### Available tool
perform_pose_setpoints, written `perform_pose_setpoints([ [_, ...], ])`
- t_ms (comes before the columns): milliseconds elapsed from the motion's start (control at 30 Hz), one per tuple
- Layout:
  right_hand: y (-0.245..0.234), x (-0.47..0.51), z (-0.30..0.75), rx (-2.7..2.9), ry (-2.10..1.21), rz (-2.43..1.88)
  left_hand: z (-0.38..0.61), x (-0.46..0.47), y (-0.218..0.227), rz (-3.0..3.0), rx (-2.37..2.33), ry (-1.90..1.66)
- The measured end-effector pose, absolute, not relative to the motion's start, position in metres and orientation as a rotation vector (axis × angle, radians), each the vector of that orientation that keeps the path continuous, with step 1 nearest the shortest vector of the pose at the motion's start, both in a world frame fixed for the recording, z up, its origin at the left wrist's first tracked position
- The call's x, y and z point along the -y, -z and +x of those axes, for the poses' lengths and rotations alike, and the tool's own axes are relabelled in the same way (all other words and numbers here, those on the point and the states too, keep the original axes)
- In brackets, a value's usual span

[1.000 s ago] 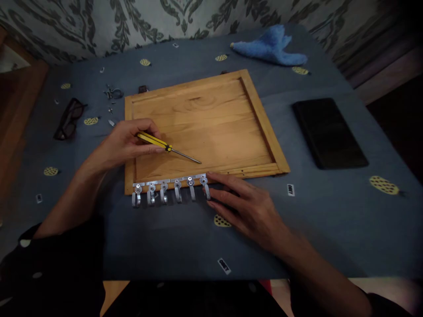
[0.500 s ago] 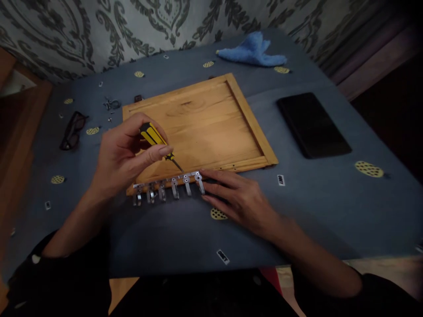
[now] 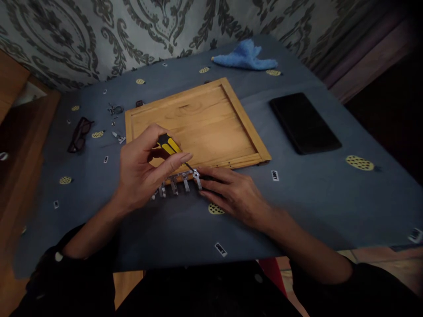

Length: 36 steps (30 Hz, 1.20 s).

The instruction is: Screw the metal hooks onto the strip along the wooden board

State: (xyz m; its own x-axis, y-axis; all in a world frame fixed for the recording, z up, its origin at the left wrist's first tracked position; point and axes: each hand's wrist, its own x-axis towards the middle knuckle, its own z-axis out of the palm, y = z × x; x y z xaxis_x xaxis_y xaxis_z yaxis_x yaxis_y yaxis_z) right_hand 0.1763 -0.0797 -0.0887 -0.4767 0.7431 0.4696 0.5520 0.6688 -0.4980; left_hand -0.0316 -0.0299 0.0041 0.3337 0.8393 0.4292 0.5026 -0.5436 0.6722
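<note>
My left hand (image 3: 140, 169) grips a yellow and black screwdriver (image 3: 169, 144), which slants down to the right. Its tip meets the right end of a silver hook rail (image 3: 185, 182), around a screw on the last hook. The rail lies along the near edge of a framed wooden panel (image 3: 205, 127), and several hooks hang toward me. Part of the rail is hidden behind my left hand. My right hand (image 3: 239, 196) holds the rail's right end, its fingers against the last hook; the thumb is out of sight.
On the blue patterned tablecloth (image 3: 172, 237) lie sunglasses (image 3: 80, 134) and small metal parts (image 3: 115, 109) at left. A black tablet (image 3: 304, 123) is at right, a blue cloth (image 3: 244, 56) at the back. A patterned curtain (image 3: 139, 26) hangs behind.
My left hand has moved right, bringing the screwdriver tip onto the last hook's screw. My right hand stays at the rail's end. The view has shifted slightly.
</note>
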Motion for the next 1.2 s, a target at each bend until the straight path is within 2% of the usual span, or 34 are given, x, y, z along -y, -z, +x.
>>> perform_pose_setpoints([
  [1200,0.0884,0.0798,0.1764,2.229,-0.357,-1.008,-0.0345,0.0280,-0.0080,2.435,-1.077,-0.884],
])
